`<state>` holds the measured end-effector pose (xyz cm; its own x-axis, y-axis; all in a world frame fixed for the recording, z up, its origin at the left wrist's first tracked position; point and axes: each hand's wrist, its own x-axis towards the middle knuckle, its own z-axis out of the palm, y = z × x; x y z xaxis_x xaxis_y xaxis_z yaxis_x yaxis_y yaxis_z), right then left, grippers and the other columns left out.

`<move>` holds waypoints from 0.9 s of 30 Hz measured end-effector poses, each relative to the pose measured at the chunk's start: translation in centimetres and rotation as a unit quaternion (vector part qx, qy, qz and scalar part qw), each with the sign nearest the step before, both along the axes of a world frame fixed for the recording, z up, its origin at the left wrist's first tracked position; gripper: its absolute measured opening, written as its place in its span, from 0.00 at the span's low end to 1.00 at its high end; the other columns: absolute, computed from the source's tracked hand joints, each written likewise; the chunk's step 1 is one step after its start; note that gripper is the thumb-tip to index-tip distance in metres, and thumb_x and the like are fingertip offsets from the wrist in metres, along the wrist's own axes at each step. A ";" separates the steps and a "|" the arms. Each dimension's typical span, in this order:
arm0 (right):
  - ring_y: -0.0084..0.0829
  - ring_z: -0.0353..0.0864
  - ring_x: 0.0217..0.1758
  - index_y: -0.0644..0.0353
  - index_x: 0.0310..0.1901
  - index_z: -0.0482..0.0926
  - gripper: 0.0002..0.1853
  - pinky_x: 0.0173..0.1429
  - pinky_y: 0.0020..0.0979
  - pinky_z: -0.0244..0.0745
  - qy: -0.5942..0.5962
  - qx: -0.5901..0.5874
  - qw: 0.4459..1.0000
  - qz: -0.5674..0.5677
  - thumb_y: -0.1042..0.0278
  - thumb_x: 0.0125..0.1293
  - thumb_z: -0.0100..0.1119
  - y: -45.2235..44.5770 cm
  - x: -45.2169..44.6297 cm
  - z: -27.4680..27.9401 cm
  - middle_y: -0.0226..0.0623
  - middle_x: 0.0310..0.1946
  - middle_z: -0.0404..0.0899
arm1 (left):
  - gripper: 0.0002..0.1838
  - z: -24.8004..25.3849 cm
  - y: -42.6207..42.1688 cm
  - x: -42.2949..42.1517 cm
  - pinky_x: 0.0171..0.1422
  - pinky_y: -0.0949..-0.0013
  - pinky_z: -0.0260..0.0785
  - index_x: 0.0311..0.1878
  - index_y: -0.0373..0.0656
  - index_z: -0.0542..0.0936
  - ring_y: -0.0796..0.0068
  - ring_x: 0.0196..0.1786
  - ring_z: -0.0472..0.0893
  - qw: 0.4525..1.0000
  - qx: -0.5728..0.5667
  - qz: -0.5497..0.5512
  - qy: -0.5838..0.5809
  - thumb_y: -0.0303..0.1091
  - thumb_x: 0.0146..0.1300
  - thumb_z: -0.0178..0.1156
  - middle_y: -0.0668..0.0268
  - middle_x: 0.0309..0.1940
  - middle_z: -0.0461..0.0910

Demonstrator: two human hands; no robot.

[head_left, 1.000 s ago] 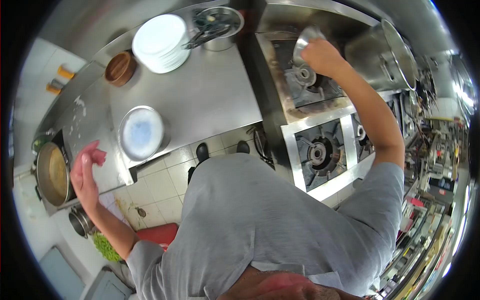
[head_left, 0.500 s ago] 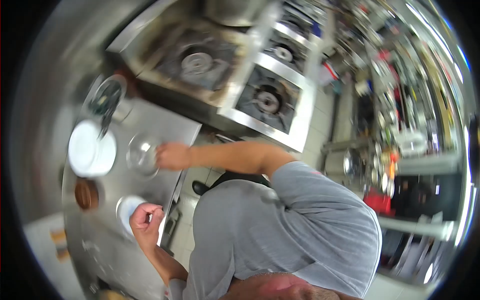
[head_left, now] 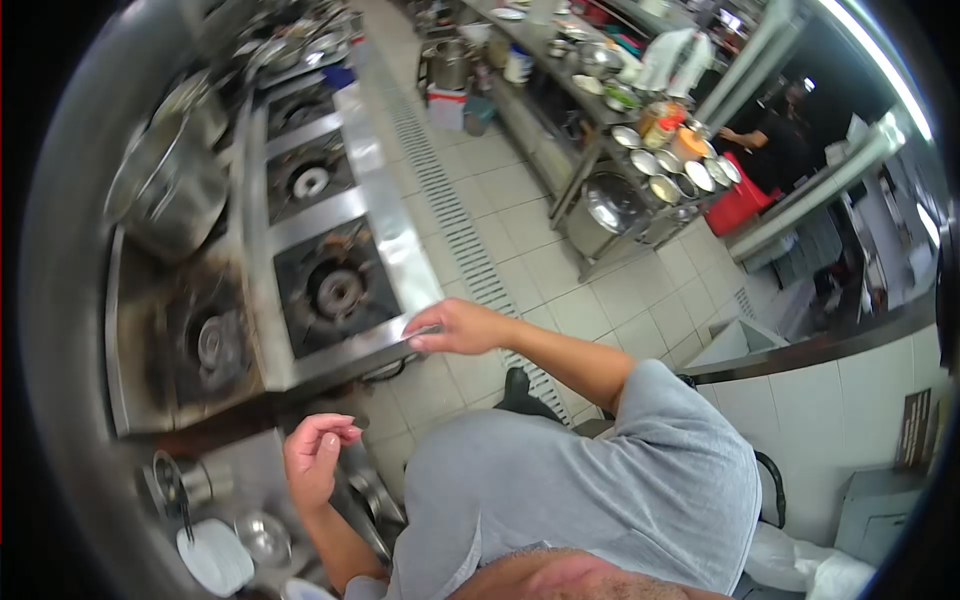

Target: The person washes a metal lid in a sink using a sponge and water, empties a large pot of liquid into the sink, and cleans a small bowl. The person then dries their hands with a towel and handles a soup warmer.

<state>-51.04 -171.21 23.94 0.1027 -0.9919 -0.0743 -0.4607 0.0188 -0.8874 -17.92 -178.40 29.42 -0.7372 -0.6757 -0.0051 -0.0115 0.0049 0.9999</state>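
Observation:
My right hand (head_left: 455, 328) hovers beside the front corner of the steel stove (head_left: 400, 262), fingers apart and nothing in them. Near the edge of the steel counter (head_left: 262, 458), my left hand (head_left: 318, 455) is raised with curled fingers, thumb apart, and no object in it. A shiny metal bowl (head_left: 264, 538) rests on the counter below my left hand, beside a stack of white plates (head_left: 215, 558). Behind the plates is a metal pot (head_left: 205, 482) with dark-handled utensils.
A big stockpot (head_left: 172, 195) stands at the back left of the stove. Across the tiled floor (head_left: 480, 150), a prep table holds several bowls (head_left: 645, 162). A person in dark clothes (head_left: 775, 145) is behind it, near a red bin (head_left: 738, 200). A floor drain (head_left: 440, 185) runs between.
The view has swung right toward the aisle. The metal bowl was carried from the stove to the counter and let go. My right hand has moved away to the stove corner.

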 end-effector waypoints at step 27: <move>0.39 0.85 0.39 0.61 0.44 0.85 0.17 0.43 0.36 0.79 0.185 -0.123 0.775 -0.592 0.58 0.60 0.70 15.0 -61.2 -1.2 0.43 0.36 0.86 | 0.13 -2.4 -6.0 -78.5 0.50 0.70 0.74 0.47 0.35 0.81 0.76 0.41 0.82 0.908 -0.128 -0.397 0.043 0.36 0.74 0.54 0.64 0.35 0.84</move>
